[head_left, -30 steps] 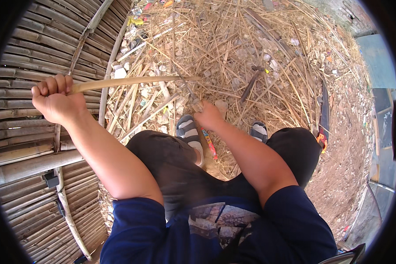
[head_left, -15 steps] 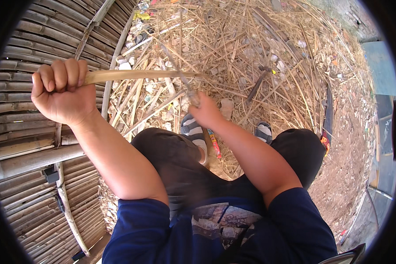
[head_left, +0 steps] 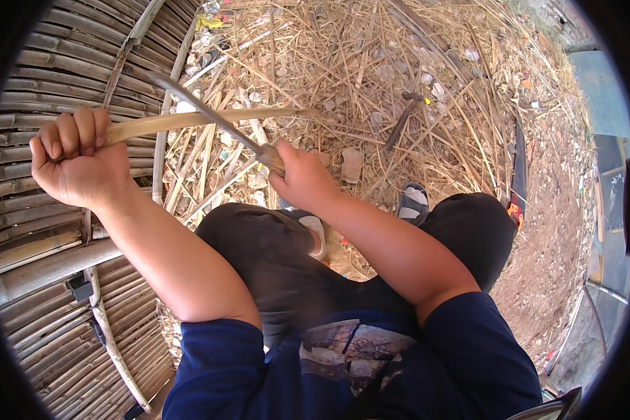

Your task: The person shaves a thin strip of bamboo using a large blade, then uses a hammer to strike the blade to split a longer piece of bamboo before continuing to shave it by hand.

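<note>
My left hand [head_left: 80,155] is closed in a fist round one end of a long, slightly curved bamboo strip [head_left: 164,122], held out level above the ground. A knife [head_left: 213,115] with a long, narrow blade is gripped by its handle in my right hand [head_left: 304,175]. Its blade crosses the strip at a slant, tip toward the upper left. Whether blade and strip touch, I cannot tell. The far end of the strip points right, over the litter of shavings.
A slatted bamboo wall [head_left: 42,164] stands close on the left. Straw and bamboo shavings [head_left: 329,63] cover the ground ahead. A hammer-like tool [head_left: 402,122] lies among them. To the right, a saw [head_left: 519,171] with an orange-red handle rests near my knee.
My right hand and the knife have moved up and to the left, so the blade now crosses nearer my left hand. The left hand has shifted slightly left with the strip.
</note>
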The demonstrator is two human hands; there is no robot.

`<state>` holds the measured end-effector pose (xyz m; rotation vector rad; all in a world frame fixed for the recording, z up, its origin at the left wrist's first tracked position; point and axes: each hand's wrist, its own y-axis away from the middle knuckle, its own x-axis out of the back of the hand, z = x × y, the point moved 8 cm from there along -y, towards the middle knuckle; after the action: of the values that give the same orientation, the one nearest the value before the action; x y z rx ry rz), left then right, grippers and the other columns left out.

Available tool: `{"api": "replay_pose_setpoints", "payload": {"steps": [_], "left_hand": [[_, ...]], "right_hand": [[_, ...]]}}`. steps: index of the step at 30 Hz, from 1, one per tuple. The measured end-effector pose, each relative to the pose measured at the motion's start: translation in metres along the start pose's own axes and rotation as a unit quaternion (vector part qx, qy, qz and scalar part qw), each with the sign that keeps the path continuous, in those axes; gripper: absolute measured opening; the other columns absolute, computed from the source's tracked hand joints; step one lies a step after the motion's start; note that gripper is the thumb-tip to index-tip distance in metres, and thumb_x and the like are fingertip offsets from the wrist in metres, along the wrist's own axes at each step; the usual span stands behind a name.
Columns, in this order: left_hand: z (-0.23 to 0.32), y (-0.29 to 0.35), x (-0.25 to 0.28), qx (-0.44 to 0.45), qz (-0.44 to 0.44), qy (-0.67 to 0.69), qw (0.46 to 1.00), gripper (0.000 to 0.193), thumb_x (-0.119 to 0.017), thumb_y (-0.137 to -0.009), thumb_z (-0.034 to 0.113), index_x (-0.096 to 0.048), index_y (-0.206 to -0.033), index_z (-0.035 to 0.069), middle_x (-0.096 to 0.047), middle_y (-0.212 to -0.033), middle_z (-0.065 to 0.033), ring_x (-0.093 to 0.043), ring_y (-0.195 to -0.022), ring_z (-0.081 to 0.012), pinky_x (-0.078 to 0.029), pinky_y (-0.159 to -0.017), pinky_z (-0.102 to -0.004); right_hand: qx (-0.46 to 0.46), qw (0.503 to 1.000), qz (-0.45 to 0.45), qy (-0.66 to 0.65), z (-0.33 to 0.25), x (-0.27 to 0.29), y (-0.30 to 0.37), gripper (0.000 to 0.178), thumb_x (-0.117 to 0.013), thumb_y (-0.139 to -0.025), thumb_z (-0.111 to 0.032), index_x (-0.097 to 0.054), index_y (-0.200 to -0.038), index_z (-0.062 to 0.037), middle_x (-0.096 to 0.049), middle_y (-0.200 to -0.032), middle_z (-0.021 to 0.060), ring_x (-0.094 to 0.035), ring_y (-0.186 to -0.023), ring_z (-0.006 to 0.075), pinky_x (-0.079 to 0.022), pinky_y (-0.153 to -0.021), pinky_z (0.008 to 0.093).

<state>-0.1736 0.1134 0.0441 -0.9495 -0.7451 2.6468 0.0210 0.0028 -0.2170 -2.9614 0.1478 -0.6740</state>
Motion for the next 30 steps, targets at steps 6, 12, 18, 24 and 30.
{"api": "replay_pose_setpoints", "payload": {"steps": [6, 12, 18, 24, 30], "left_hand": [[-0.007, 0.001, -0.006, -0.006, 0.02, 0.007, 1.0, 0.034, -0.05, -0.091, 0.026, -0.035, -0.062, 0.017, -0.024, -0.054, 0.0024, -0.018, -0.049, -0.0124, -0.019, -0.05, -0.0297], [-0.005, -0.002, -0.012, 0.003, -0.004, 0.001, 1.0, 0.036, -0.051, -0.092, 0.027, -0.034, -0.062, 0.017, -0.023, -0.053, 0.003, -0.017, -0.05, -0.0124, -0.018, -0.049, -0.0296], [-0.013, 0.004, -0.032, 0.067, -0.115, 0.071, 0.989, 0.039, -0.054, -0.095, 0.03, -0.037, -0.062, 0.017, -0.025, -0.053, 0.0041, -0.021, -0.051, -0.0122, -0.024, -0.053, -0.0291], [-0.01, 0.005, -0.033, 0.074, -0.135, 0.041, 0.987, 0.039, -0.054, -0.097, 0.031, -0.039, -0.064, 0.017, -0.027, -0.053, 0.0046, -0.024, -0.053, -0.0116, -0.027, -0.056, -0.0294], [-0.012, 0.003, -0.03, 0.056, -0.105, 0.05, 0.992, 0.038, -0.053, -0.095, 0.03, -0.037, -0.063, 0.017, -0.026, -0.053, 0.0038, -0.021, -0.052, -0.0118, -0.024, -0.053, -0.0293]], "right_hand": [[-0.233, 0.966, 0.022, 0.11, 0.178, 0.003, 0.038, 0.044, -0.068, -0.08, -0.022, -0.059, -0.118, -0.0022, -0.07, -0.1, 0.0227, -0.068, -0.092, 0.0398, -0.053, -0.079, 0.0493], [-0.222, 0.975, 0.021, -0.014, 0.134, 0.003, 0.013, 0.039, -0.071, -0.082, -0.03, -0.064, -0.108, -0.0024, -0.069, -0.093, 0.0201, -0.068, -0.087, 0.0362, -0.052, -0.078, 0.0445], [-0.087, 0.991, -0.063, -0.085, 0.01, 0.034, -0.029, 0.041, -0.075, -0.084, -0.032, -0.063, -0.107, -0.0008, -0.067, -0.085, 0.0154, -0.065, -0.078, 0.0252, -0.05, -0.073, 0.0385], [-0.074, 0.997, -0.027, 0.006, 0.006, 0.047, -0.03, 0.037, -0.073, -0.084, -0.03, -0.062, -0.104, -0.0009, -0.067, -0.082, 0.0173, -0.066, -0.073, 0.0311, -0.05, -0.067, 0.0423], [-0.015, 0.995, -0.061, -0.081, -0.069, 0.028, -0.016, 0.033, -0.071, -0.086, -0.025, -0.058, -0.102, 0.0007, -0.064, -0.075, 0.0175, -0.065, -0.066, 0.0302, -0.048, -0.061, 0.0418]]}}
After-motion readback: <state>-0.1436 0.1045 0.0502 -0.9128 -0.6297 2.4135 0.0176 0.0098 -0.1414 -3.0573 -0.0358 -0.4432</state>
